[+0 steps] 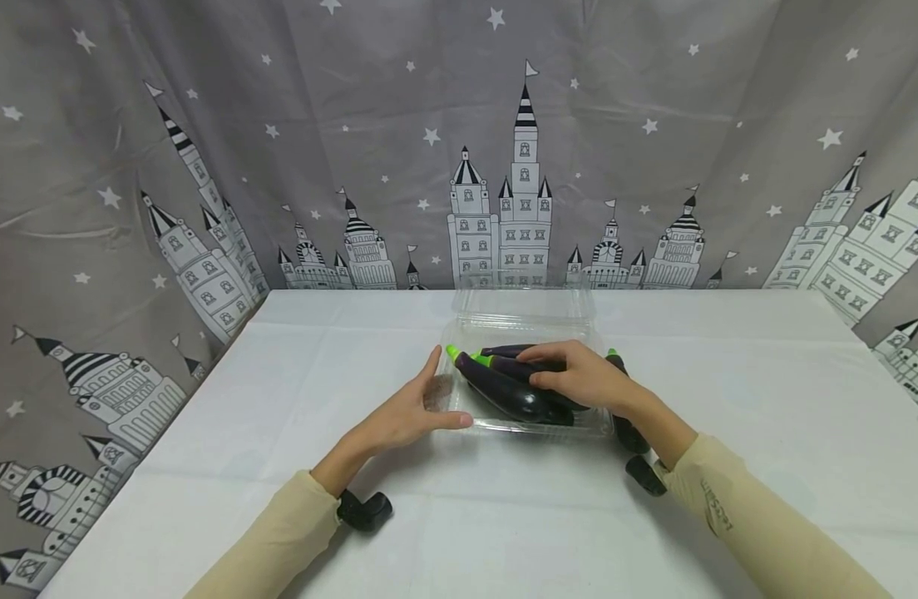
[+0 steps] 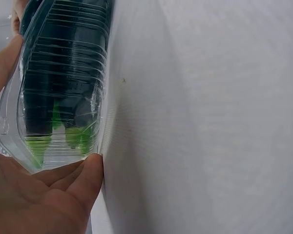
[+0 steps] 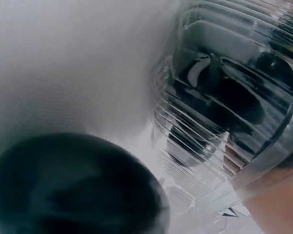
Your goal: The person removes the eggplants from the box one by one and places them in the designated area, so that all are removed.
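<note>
Three or so aubergines (image 1: 504, 389) already lie in the clear box (image 1: 459, 391) on the table (image 1: 728, 416) in the head view, so the filling looks well along; one more aubergine (image 1: 625, 420) lies outside, just beside the box's right wall and partly hidden under the right wrist, and the hinged lid (image 1: 525, 304) stands open behind, so, as I judge it, that last piece and the closing are left; the right hand (image 1: 579, 376) rests on top of the aubergines inside, fingers curled over the uppermost one; the left hand (image 1: 408, 416) is flat and relaxed, palm against the box's left wall, thumb along its front edge, steadying it.

From the left wrist, the palm and thumb (image 2: 85, 178) touch the ribbed wall, with dark skins and green stems showing through the plastic; the fingers stay straight, gripping nothing.

From the right wrist, the ribbed box (image 3: 219, 122) shows dark aubergines inside; a blurred dark rounded shape (image 3: 73, 187) fills the lower left, and I cannot tell what it is; the fingers are barely in view here.
</note>
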Demonstrator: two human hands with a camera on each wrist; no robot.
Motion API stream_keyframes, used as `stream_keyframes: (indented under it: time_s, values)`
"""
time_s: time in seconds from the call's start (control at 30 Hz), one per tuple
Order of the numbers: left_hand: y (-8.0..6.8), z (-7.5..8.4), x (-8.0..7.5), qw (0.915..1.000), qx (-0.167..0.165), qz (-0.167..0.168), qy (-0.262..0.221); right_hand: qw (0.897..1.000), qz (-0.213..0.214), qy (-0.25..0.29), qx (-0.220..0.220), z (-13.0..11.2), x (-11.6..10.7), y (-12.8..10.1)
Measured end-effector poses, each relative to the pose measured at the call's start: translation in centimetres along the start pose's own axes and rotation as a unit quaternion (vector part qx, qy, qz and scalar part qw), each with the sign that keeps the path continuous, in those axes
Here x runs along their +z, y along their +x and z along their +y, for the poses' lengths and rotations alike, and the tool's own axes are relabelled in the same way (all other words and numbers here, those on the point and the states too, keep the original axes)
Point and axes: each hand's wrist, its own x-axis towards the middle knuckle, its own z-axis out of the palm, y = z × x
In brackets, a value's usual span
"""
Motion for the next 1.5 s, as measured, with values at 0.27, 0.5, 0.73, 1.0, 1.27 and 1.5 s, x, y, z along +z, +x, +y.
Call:
stream_keyframes:
  time_s: [0.27,0.5,0.73,1.0,1.27,1.5]
  values:
    - [0.0,-0.1,0.0,1.0000,0.000,0.000,-0.002,1.000,0.007,0.009,0.001,-0.3,-0.2,-0.4]
    - [0.1,-0.1,0.0,1.0000,-0.004,0.001,-0.005,0.999,0.024,0.027,-0.009,-0.5,-0.2,-0.7]
    - [0.1,-0.3,0.0,1.0000,-0.004,0.003,-0.004,0.999,0.035,0.025,-0.029,-0.4,-0.3,-0.9]
    - [0.1,-0.1,0.1,1.0000,-0.006,0.004,-0.004,0.998,0.049,0.016,-0.037,-0.3,-0.6,-1.2]
    - [0.2,-0.1,0.1,1.0000,-0.004,0.003,-0.005,0.997,0.063,0.027,-0.030,-0.2,-0.8,-1.6]
    - [0.1,-0.1,0.0,1.0000,-0.004,0.002,-0.006,0.997,0.072,0.027,-0.001,-0.2,-0.8,-1.8]
